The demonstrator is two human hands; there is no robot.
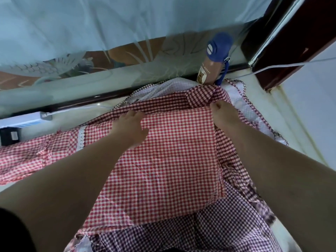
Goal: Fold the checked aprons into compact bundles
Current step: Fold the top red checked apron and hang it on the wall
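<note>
Head view, folding in progress. The red apron (163,160) lies uppermost on the table (294,128), directly before the person, already doubled into a roughly square panel. The left hand (130,127) holds the panel's far edge, its fingers (135,115) curled over the hem and the thumb spread flat on the cloth. The right hand (226,113) pinches the far right corner, though its fingertips are partly hidden in the fold. Holding the two far points together probably keeps the edge straight and taut so that the next fold falls square. Beneath it, a dark checked apron (227,224) spreads toward the near and right sides, and a pale apron (254,113) with dark edging lies lowest, at the far right. This stacking suggests they wait their turn. Count: three aprons are distinguishable. Whether the red cloth with the lace band (81,136), at left, belongs to the red apron cannot be told. Two hands; one bottle (209,71) with a blue cap, standing at the far edge clear of the work; one power strip (20,120) at far left.
</note>
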